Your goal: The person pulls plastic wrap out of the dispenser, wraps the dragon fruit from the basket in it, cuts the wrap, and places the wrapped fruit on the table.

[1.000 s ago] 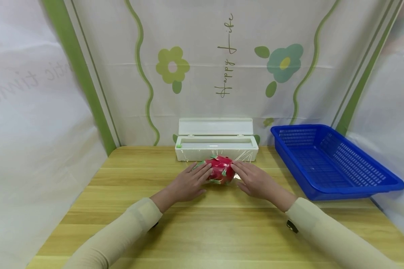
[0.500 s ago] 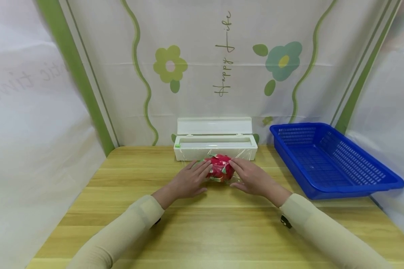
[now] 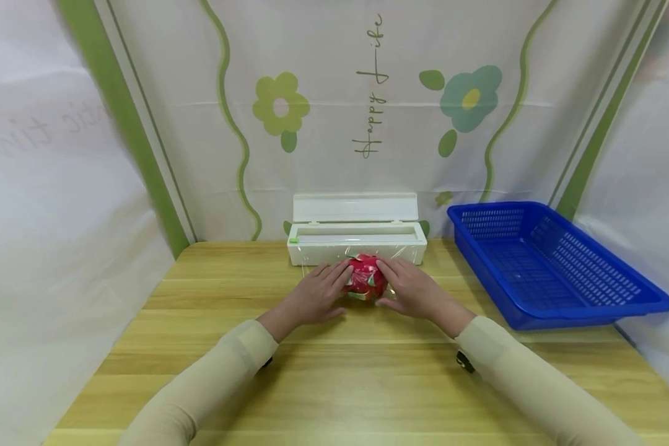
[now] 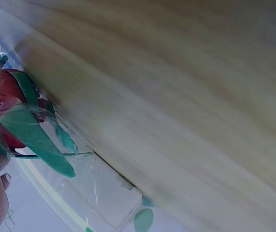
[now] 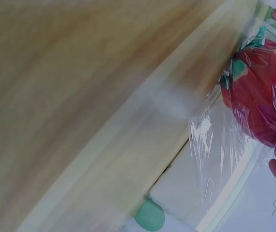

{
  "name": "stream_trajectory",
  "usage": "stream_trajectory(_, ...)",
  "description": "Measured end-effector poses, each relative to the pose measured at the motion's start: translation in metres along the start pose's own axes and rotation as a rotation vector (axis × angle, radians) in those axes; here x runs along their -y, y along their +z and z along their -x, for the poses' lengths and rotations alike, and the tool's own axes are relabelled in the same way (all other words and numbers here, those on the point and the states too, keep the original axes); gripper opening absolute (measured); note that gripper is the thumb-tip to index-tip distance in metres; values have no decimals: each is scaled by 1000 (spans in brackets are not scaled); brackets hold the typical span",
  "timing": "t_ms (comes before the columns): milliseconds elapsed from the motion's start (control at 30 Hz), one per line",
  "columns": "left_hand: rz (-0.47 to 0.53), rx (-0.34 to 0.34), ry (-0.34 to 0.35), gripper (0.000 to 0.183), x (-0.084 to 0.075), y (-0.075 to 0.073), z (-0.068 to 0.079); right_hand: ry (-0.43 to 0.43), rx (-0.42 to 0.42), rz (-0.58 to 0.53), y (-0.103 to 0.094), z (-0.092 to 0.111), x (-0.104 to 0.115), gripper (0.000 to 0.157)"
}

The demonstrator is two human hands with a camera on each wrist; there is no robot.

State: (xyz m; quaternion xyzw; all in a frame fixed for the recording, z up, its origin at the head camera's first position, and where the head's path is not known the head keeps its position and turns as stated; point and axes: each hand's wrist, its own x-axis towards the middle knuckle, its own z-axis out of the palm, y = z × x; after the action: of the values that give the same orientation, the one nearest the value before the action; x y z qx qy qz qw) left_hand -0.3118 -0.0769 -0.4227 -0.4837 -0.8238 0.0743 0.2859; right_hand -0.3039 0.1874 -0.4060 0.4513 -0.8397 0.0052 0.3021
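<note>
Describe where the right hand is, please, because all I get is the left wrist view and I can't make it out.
Observer: In the head view, the right hand lies on the right side of the red dragon fruit, fingertips touching it.
Operator: Okay, and that white box behind the fruit, is its lid up or down?
Observer: Up. The lid stands open along the back of the white box.
Operator: There's only a scrap of blue in my corner. What's on the right of the table?
Observer: A blue basket with perforated sides, right of the box.
</note>
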Motion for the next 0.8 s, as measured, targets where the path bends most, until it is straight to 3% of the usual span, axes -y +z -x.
stream_trajectory(233,-5,54,-47,92,-2,-1,-7,57,29,54,3,-6,6,90)
stream_trajectory(533,-104,102,-102,87,-8,0,-15,112,29,120,10,-13,13,90)
stream_trajectory(800,-123,47,-139,87,-11,5,-20,141,8,180,13,-18,18,87)
